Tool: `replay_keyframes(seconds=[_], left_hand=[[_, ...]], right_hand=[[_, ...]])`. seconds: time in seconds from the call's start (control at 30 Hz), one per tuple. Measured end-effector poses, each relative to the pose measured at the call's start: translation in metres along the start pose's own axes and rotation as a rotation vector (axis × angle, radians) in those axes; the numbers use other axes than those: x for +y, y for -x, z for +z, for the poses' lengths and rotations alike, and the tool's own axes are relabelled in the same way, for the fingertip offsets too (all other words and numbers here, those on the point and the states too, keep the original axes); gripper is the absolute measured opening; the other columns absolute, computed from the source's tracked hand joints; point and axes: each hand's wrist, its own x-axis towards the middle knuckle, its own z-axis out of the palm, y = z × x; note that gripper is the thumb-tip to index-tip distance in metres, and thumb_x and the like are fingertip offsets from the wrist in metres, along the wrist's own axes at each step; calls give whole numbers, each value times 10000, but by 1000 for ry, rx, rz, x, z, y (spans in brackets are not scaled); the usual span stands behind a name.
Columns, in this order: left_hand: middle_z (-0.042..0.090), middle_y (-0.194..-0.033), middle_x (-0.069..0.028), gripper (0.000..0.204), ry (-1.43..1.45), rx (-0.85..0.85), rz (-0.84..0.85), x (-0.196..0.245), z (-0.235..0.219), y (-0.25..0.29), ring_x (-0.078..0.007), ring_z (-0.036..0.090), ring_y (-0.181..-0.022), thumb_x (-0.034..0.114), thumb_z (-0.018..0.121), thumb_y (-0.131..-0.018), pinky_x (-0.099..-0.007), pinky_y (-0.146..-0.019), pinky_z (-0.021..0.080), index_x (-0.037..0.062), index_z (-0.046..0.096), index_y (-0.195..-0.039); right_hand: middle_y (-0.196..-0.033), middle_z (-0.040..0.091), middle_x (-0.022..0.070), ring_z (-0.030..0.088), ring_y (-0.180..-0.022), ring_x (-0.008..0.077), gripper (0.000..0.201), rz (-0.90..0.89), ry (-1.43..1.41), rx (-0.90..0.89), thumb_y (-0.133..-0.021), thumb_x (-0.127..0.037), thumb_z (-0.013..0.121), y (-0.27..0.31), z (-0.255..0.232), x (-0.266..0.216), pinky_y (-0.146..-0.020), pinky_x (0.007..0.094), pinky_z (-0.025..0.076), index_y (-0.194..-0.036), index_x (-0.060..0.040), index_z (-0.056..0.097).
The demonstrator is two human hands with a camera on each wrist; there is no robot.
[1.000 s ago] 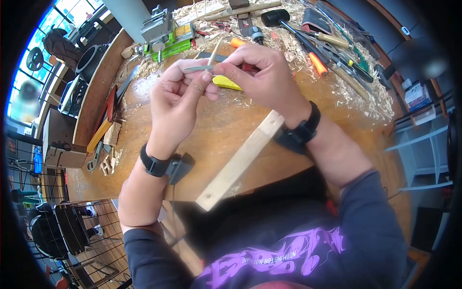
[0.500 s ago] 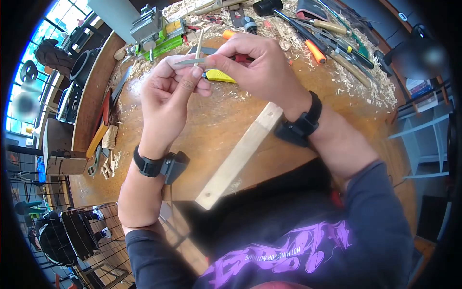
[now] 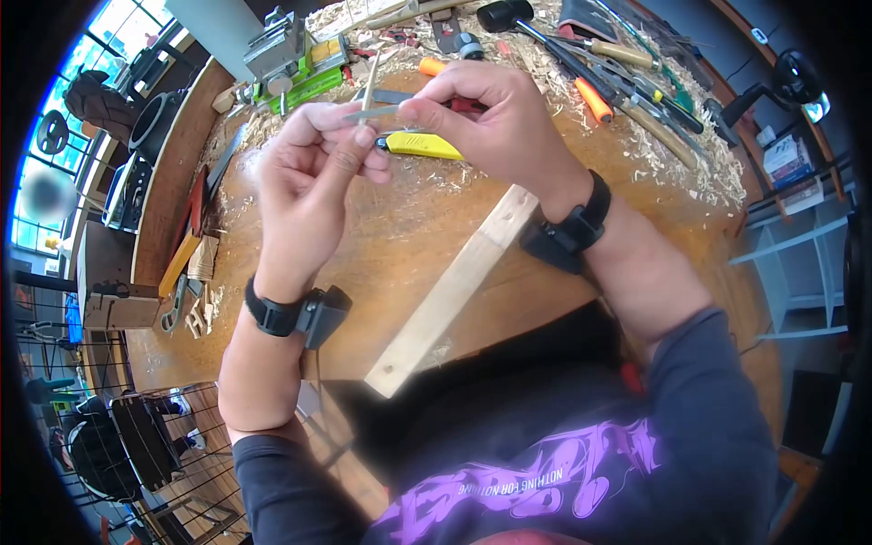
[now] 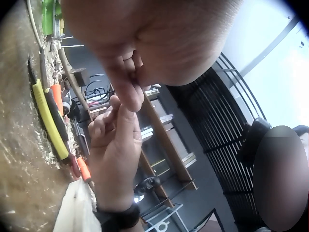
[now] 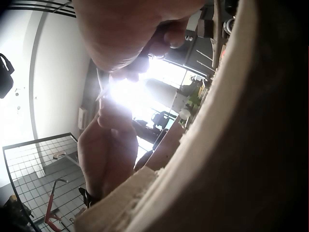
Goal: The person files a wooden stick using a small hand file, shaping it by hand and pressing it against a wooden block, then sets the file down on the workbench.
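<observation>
In the head view my left hand [image 3: 304,191] pinches a thin wooden stick [image 3: 370,86] between thumb and fingers, the stick standing up out of the grip. My right hand [image 3: 509,127] pinches a thin grey blade-like strip [image 3: 374,113] that lies across the stick just above the left thumb. The two hands' fingertips are close together over the table. Behind them lies a yellow-handled cutter [image 3: 422,144], partly hidden by the right hand. A flat wooden bar [image 3: 450,291] with a hole near each end lies below the hands. In the right wrist view, glare hides much of the fingertips.
The wooden table [image 3: 391,245] carries many shavings. A vise with green parts [image 3: 295,68] stands at the back left. At the back are a black mallet [image 3: 504,14] and an orange handle [image 3: 593,98] among several tools. Wood offcuts [image 3: 202,313] lie at the left edge.
Both hands, with the stick and grey strip, have shifted slightly left in the head view. More of the yellow cutter shows. Both pinching grips continue.
</observation>
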Motion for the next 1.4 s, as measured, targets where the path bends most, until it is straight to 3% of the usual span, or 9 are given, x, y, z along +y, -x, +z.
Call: replay_keyframes(seconds=[0.07,0.3,0.37,0.8,0.9,1.0,1.4], left_hand=[[767,-995,-84,165,-4,-24,-28,-4,0,-1,-122,742,-839,39,686,-1084,-270,-779,626,-30,661,-1232],[756,-1025,-95,193,-26,11,30,3,-2,0,-144,715,-834,47,672,-1088,-295,-782,595,-31,656,-1264],[764,-997,-86,170,-8,-55,11,-4,-4,-1,-120,740,-840,32,672,-1090,-273,-776,629,-27,655,-1249],[755,-969,-64,161,-55,-67,-10,-2,2,3,-105,726,-827,34,670,-1091,-249,-765,605,-20,649,-1242],[747,-987,-71,195,-34,-77,17,-1,-2,-1,-132,722,-835,59,683,-1087,-291,-765,606,-34,665,-1257],[754,-945,-64,149,2,-70,-3,-3,1,-1,-104,724,-824,33,671,-1091,-252,-760,603,-21,654,-1228],[749,-997,-65,317,-17,-80,-30,5,3,-2,-119,699,-815,34,663,-1087,-280,-762,591,-60,647,-1389]], right_hand=[[-784,727,13,590,-665,48,184,4,31,-12,-969,-214,868,0,0,3,-585,241,451,-979,-32,841],[-784,717,3,585,-671,42,172,9,-23,28,-965,-198,874,-1,4,4,-581,238,446,-974,-30,838],[-791,723,4,586,-675,39,162,10,-23,-2,-961,-187,878,-1,4,2,-589,233,453,-984,-31,839],[-777,719,-12,560,-656,24,162,-21,-51,-23,-970,-215,873,-3,10,-2,-571,227,425,-969,-55,847],[-769,717,-11,552,-653,28,167,-55,-33,0,-977,-214,866,-3,4,6,-565,236,416,-966,-49,844],[-772,719,-9,550,-651,32,173,-51,-21,-2,-975,-220,869,-3,6,0,-563,241,412,-968,-49,846],[-752,700,-18,549,-652,23,200,-17,-58,-15,-982,-250,865,-4,8,0,-560,236,412,-968,-51,848]])
